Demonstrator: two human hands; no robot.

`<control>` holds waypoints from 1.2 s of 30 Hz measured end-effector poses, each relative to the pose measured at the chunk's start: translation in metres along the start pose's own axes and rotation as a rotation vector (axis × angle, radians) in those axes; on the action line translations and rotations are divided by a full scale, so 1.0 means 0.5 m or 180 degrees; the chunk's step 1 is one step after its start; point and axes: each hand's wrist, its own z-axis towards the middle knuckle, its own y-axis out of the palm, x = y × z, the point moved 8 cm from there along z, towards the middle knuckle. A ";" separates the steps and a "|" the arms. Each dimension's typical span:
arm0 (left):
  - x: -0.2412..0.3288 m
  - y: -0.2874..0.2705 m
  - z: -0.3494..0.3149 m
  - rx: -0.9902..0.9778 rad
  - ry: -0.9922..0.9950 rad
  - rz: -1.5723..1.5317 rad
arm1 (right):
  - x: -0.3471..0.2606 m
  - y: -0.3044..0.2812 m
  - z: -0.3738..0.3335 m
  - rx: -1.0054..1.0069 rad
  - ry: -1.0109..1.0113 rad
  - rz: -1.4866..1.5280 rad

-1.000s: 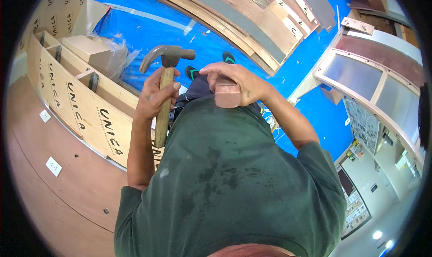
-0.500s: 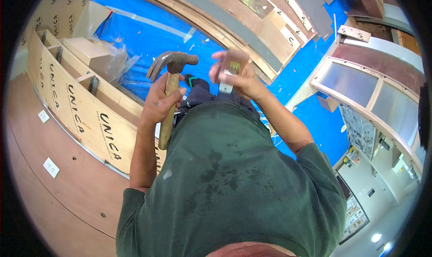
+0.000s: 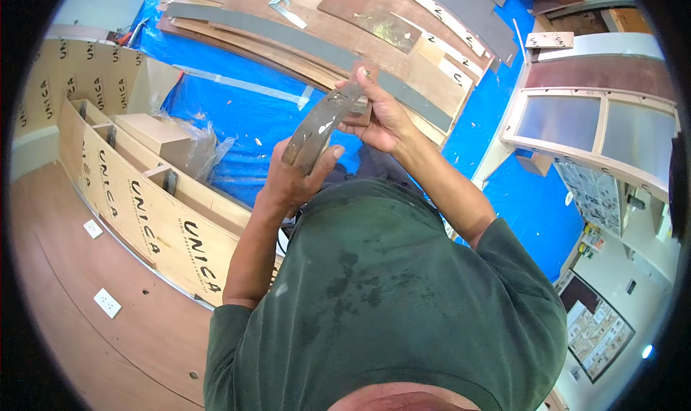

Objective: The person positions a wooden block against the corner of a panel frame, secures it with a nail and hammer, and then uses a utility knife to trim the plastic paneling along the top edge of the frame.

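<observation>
A person in a dark green shirt (image 3: 389, 303) holds two things before the body, one in each hand. The left hand (image 3: 294, 177) is closed around one hammer (image 3: 317, 127), its two-pronged claw toward the wearer and its handle mostly hidden. The right hand (image 3: 389, 119), fingers curled, grips one brown block (image 3: 358, 116) at the far end of the hammer's head; whether the two touch cannot be told. Beyond lie a blue sheet (image 3: 252, 134) and stacked boards (image 3: 288, 37), their number unclear. At left, one box (image 3: 152, 134) sits beside a curved cabinet (image 3: 144, 188), near two white outlets (image 3: 107, 303); at right, one frame (image 3: 603, 112) carries two frosted panes (image 3: 561, 123).
</observation>
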 end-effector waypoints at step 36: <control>-0.193 -0.181 -0.273 0.1595 -0.2306 -0.0867 | -0.213 0.189 -0.093 0.0723 -0.3419 -0.4622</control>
